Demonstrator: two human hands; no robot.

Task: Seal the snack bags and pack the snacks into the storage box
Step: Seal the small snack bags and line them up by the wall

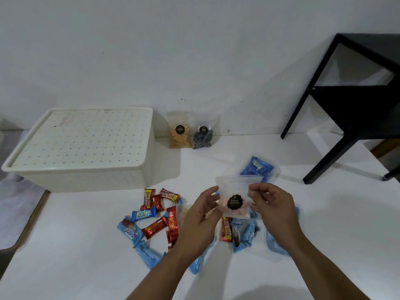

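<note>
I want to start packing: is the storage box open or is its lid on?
Lid on: the dotted white lid lies flat across the storage box, covering its whole top.

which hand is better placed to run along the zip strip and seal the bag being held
Right. The right hand already pinches the clear bag at its top edge, by the strip, while the left hand holds the bag's side lower down, steadying it.

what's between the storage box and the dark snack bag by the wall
In the head view, one orange snack bag stands between the storage box and the dark snack bag.
</note>
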